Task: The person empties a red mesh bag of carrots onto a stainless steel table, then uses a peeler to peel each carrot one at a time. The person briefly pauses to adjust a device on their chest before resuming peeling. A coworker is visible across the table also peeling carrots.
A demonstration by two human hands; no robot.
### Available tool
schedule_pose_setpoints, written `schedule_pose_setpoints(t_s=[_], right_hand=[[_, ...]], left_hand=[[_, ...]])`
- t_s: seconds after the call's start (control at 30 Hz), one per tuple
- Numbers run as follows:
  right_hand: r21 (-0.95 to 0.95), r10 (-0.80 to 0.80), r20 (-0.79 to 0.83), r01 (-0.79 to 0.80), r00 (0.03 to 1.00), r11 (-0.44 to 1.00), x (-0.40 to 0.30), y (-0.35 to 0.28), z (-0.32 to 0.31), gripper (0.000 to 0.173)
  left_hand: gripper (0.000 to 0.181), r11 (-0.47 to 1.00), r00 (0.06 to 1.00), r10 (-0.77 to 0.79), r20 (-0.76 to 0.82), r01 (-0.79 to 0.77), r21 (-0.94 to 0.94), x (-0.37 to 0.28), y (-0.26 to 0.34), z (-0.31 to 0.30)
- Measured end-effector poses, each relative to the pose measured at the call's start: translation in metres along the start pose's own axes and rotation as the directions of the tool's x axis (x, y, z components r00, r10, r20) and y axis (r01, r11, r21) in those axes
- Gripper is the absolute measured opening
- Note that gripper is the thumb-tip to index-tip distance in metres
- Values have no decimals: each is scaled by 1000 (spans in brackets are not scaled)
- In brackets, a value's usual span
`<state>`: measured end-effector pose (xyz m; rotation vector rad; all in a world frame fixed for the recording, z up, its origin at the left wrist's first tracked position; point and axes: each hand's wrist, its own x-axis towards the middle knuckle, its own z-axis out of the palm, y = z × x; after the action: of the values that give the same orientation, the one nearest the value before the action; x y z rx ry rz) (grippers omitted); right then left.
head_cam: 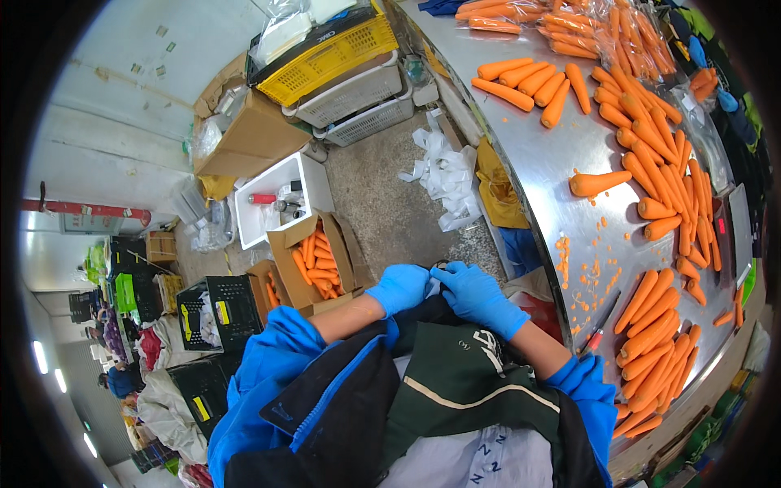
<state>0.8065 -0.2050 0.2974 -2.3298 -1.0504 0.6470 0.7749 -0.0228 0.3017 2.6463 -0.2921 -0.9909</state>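
Observation:
My left hand and my right hand, both in blue gloves, meet in front of my body. Their fingertips close around a small whitish-and-dark thing, mostly hidden by the gloves, so its kind cannot be told. Just below hangs my dark green apron, worn under an open black jacket with blue sleeves. To the right of my hands runs a metal table with loose carrots in piles. A knife with a red handle lies near the table's edge, beside orange scraps.
Bagged carrots lie at the table's far end, near another person's blue gloves. A scale stands at right. On the floor are a carton of carrots, a white foam box, crumpled white strips and stacked crates.

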Motion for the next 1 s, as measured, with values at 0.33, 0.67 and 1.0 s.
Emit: schedule_pose_setpoints(t_s=[0.33,0.67,1.0], right_hand=[[-28,-126,189,133,974,991,-18,9,0,18],[-100,-47,98,57,994,993,-50,-3,-7,19],[-218,-4,-4,3,1000,976,-54,-36,-27,39]], left_hand=[[21,998,991,-55,-119,57,16,23,9,47],[18,987,977,150,-149,-139,84,-9,13,21],[20,992,952,125,-280,-127,10,-35,16,34]])
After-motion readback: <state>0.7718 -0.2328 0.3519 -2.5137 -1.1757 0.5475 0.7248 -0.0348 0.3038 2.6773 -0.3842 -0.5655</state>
